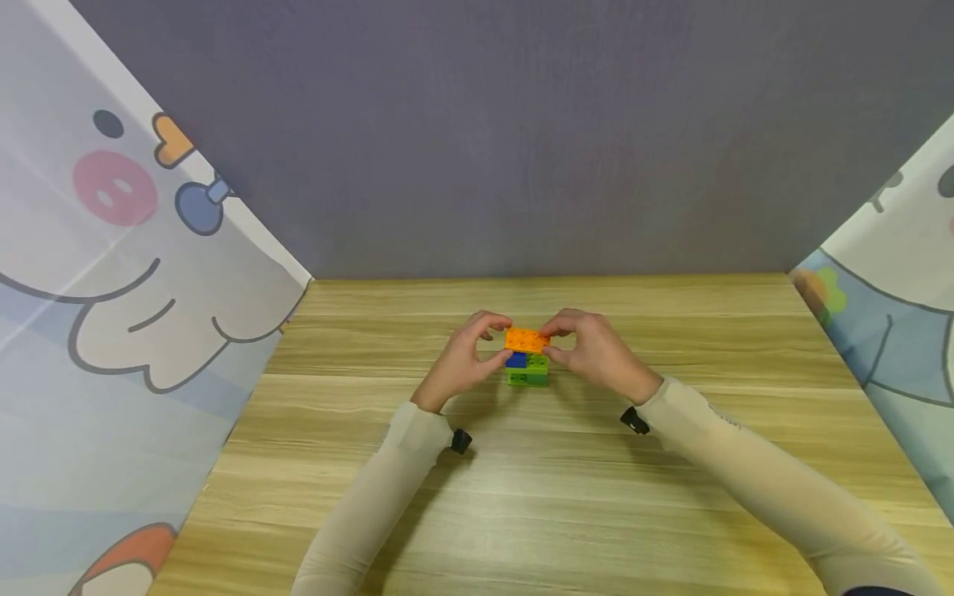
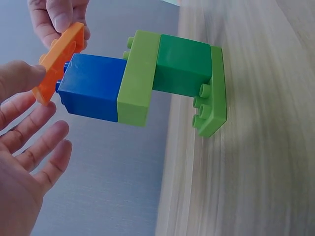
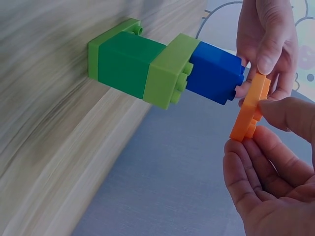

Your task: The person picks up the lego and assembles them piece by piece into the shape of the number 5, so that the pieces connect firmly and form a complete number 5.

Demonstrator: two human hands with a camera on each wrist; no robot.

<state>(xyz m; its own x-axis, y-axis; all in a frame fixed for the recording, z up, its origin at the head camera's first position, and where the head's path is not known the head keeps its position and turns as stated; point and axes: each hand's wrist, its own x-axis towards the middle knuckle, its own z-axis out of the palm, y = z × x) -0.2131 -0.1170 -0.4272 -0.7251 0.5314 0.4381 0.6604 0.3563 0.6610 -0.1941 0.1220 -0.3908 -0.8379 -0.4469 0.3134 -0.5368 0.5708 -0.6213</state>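
Observation:
An orange studded plate brick [image 1: 527,340] is held at its two ends by both hands, over a small tower. My left hand [image 1: 464,362] pinches its left end between thumb and fingers, the other fingers spread in the left wrist view. At the right end, my right hand [image 1: 596,354] pinches it likewise. Directly below is a blue brick [image 2: 93,86], its studs close to the orange underside; whether they are pressed together I cannot tell. Under the blue brick come a light green plate [image 2: 140,76], a dark green brick [image 3: 129,63] and a light green base plate [image 2: 217,96].
The tower stands on a wood-grain table [image 1: 537,480]. A grey wall panel [image 1: 507,141] rises behind, and cartoon-printed sheets [image 1: 149,273] flank both sides. Black wrist-worn devices [image 1: 461,441] sit at the ends of the light sleeves.

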